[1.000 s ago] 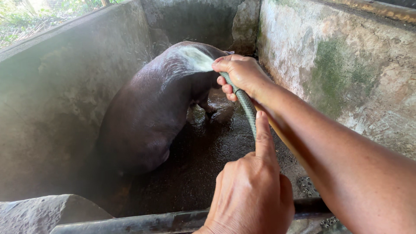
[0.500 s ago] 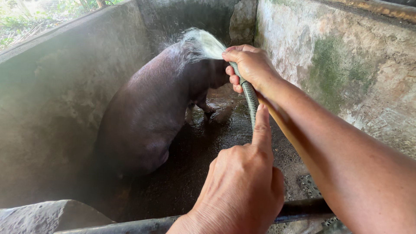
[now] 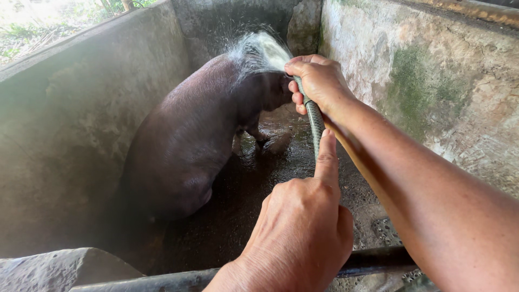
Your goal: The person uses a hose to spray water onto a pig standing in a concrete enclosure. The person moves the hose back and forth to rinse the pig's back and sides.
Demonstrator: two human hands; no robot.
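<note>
Mid-rinse: my right hand [image 3: 319,81] grips the green ribbed hose [image 3: 314,121] at its far end, spraying the dark pig's [image 3: 189,140] shoulders; left hand [image 3: 303,232] steadies it nearer, forefinger extended; next, sweep toward the rump.

A farm pigsty: rough, moss-stained concrete walls [image 3: 421,81] at right and left enclose a wet floor [image 3: 254,200]; a dark pig [image 3: 184,140] stands centre; greenery shows upper left.
</note>
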